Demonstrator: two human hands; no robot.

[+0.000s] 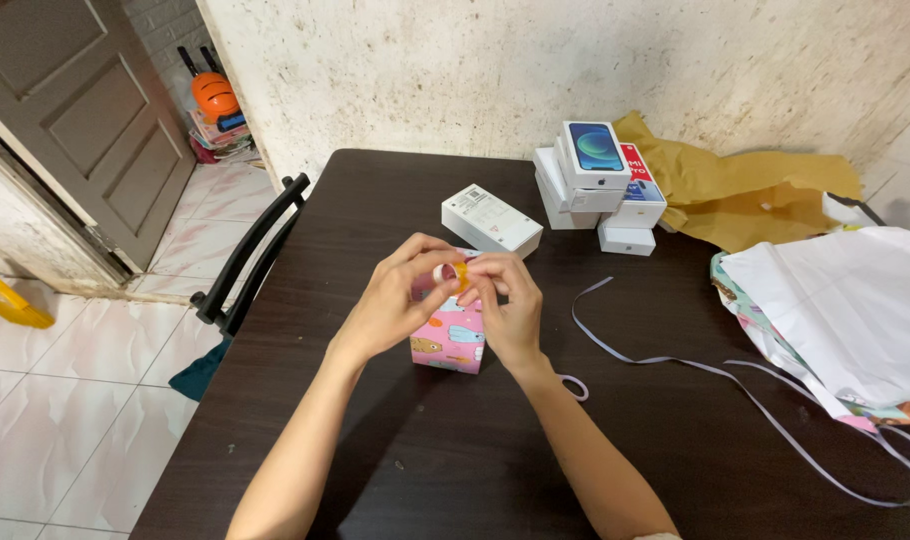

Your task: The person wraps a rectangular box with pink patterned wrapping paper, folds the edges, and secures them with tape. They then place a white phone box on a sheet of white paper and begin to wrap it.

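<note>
While the box (448, 335) is resting on the tabletop (395, 450), both hands are meeting above it.
Left hand (400, 300) and right hand (507, 305) are pinching a small orange piece (460, 272), steadying it over the box.

White boxes (597, 185) stacked at back of dark table (425, 460), brown paper (745, 195) behind, pale ribbon (675, 360) lying loose, black chair (250, 255) at left side

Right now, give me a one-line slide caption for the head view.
Both hands, left hand and right hand, pinch a small orange piece above a pink wrapped box on a dark table.
</note>
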